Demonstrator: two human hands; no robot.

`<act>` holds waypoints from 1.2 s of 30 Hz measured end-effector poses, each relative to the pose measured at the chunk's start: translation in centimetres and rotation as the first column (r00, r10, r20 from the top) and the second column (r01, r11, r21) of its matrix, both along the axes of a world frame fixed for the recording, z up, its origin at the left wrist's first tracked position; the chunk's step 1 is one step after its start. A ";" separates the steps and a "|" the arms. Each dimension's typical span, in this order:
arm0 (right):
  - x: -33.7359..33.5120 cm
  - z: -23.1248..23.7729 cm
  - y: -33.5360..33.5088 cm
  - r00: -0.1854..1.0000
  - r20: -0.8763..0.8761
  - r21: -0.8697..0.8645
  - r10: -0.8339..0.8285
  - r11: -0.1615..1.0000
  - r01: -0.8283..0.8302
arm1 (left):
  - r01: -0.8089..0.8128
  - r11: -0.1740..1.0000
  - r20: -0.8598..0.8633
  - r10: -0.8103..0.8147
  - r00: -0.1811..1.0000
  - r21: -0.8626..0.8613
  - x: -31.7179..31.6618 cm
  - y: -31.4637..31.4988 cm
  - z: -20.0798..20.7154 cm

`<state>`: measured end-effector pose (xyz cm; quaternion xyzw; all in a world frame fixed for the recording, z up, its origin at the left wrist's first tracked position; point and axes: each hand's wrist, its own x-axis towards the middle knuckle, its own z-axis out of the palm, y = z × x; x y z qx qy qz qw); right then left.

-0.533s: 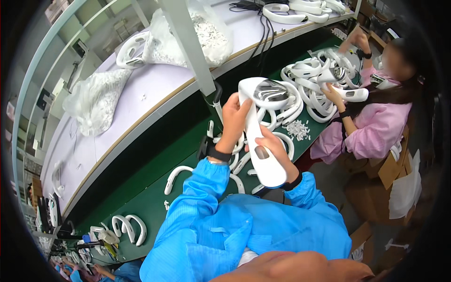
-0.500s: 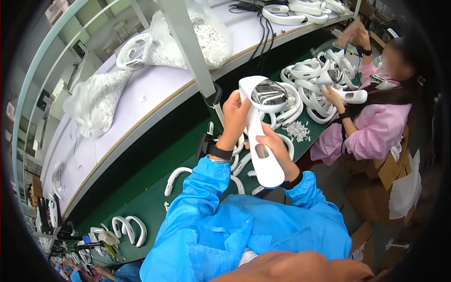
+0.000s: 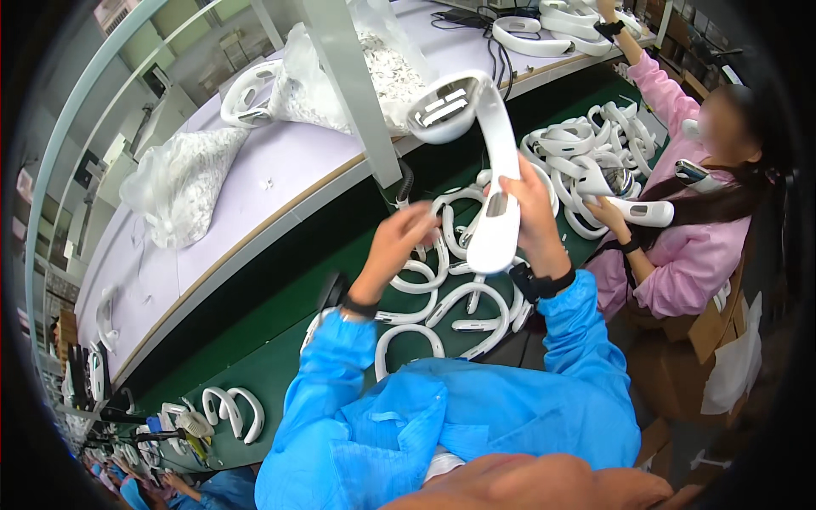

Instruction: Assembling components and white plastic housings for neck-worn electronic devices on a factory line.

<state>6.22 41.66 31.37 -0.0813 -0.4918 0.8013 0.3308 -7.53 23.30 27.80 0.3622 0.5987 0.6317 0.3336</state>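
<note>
My right hand [image 3: 537, 212] is closed around the lower arm of a white curved device [image 3: 495, 225], raised above the green bench. Its far end broadens into a rounded head with a glossy, mirror-like oval face, turned up and to the left. A grey oval inset shows on the near arm beside my fingers. My left hand [image 3: 396, 248] is off the device, to its lower left, with fingers stretched out and nothing held. Beneath both hands, several white U-shaped pieces [image 3: 410, 331] lie loosely on the green bench [image 3: 293, 340].
A heap of white curved devices [image 3: 565, 140] covers the bench on the right. A co-worker in pink [image 3: 688, 246] holds a similar one there. A grey upright post [image 3: 350, 93] stands ahead. Bags of small white parts [image 3: 183, 183] rest on the raised pale shelf [image 3: 280, 174].
My left hand has let go of the device and moved down-left. My right hand has lifted and turned it, so its head now points left. The co-worker's far arm has reached upward.
</note>
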 end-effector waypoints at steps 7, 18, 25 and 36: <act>-2.6 2.7 4.6 0.933 -0.019 0.296 -0.359 0.889 0.348 | -0.414 0.875 -0.028 0.420 0.907 -0.250 -1.3 -14.8 -6.2; 0.1 2.9 1.0 0.918 -0.062 0.586 -0.392 0.730 0.352 | -0.267 0.927 -0.044 0.288 0.957 0.263 -2.2 -9.8 8.6; 3.2 3.8 -2.4 0.813 -0.109 0.842 -0.572 0.382 0.382 | -0.173 0.926 -0.917 0.362 0.166 0.334 1.2 -0.9 14.2; 3.6 7.1 0.8 0.753 -0.314 0.911 -0.578 0.041 0.411 | -0.087 0.921 -0.892 0.390 0.228 0.380 0.4 2.3 12.8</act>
